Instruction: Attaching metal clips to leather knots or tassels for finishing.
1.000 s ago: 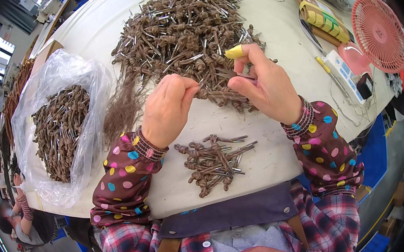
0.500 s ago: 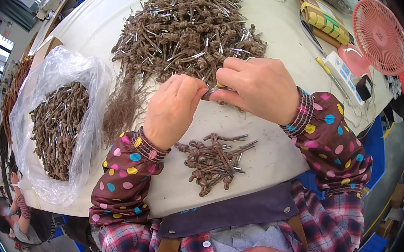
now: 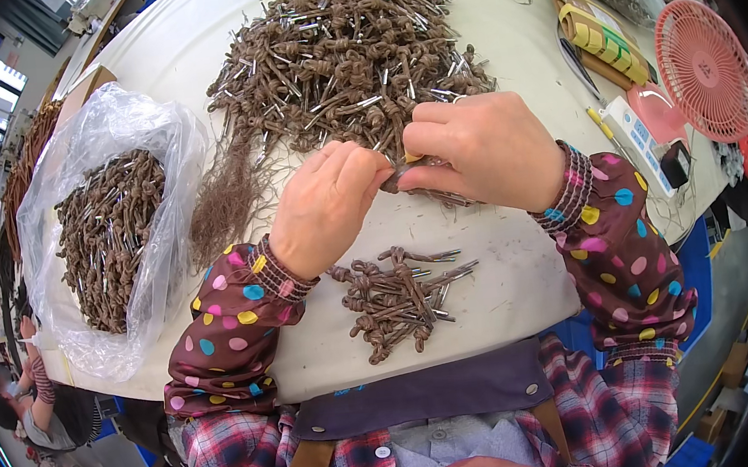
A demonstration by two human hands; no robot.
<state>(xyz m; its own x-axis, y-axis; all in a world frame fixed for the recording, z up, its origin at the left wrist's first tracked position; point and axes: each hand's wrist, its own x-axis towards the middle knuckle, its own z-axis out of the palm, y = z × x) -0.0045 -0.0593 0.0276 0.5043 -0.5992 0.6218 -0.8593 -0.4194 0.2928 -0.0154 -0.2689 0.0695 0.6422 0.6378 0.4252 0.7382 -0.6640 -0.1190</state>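
Note:
Both of my hands meet at the near edge of a big heap of brown knotted cords with silvery metal tips (image 3: 329, 65). My left hand (image 3: 326, 207) is closed, thumb and forefinger pinching one end of a short brown cord (image 3: 394, 178). Closed on the same cord is my right hand (image 3: 493, 152), its thumb and forefinger pinched close beside the left. A small yellowish thing shows at my right forefinger; its kind is unclear. Fingers hide most of the held cord. Closer to me lies a small pile of knotted cords (image 3: 395, 304).
At left, a clear plastic bag (image 3: 167, 132) holds more knotted cords. A tangle of loose brown thread (image 3: 223, 204) lies beside the heap. On the right are a pink fan (image 3: 703, 67), a white power strip (image 3: 633, 138) and a yellow-wrapped bundle (image 3: 594, 32). Another person sits far left.
My right hand has shifted slightly right and its forearm outward, widening the gap between my fingertips. My left hand has moved slightly to the right. The small pile has not changed.

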